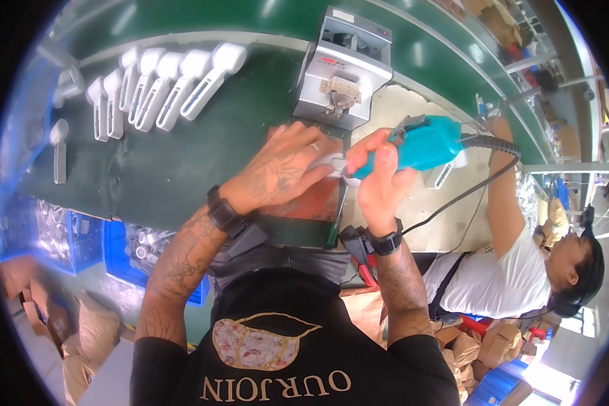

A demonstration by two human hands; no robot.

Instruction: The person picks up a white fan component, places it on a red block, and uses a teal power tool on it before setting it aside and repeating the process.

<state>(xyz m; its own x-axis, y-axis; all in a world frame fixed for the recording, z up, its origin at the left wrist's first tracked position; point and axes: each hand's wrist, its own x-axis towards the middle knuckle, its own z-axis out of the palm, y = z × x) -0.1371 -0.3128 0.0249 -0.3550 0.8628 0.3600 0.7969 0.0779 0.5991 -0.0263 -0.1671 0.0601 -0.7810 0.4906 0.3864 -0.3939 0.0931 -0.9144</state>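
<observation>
My left hand (277,166) is closed on a pale plastic piece (334,162), pressing it down on a reddish mat (311,203) at the bench's near edge. Only part of the piece shows between my fingers. In my right hand (384,179) is a teal corded power tool (430,142), gripped near its front end, which meets the piece. The tip itself is hidden by my fingers. Its black cord (504,145) loops off to the right. Left of my hands, several white plastic handles (172,88) with round heads and long slots lie in a slanted row.
A grey box-shaped machine (345,68) stands just beyond my hands. Another white handle (59,152) lies at far left. Blue bins (88,243) of small parts stand below the bench's left edge. At right, a co-worker in a white shirt (497,284) reaches over the bench.
</observation>
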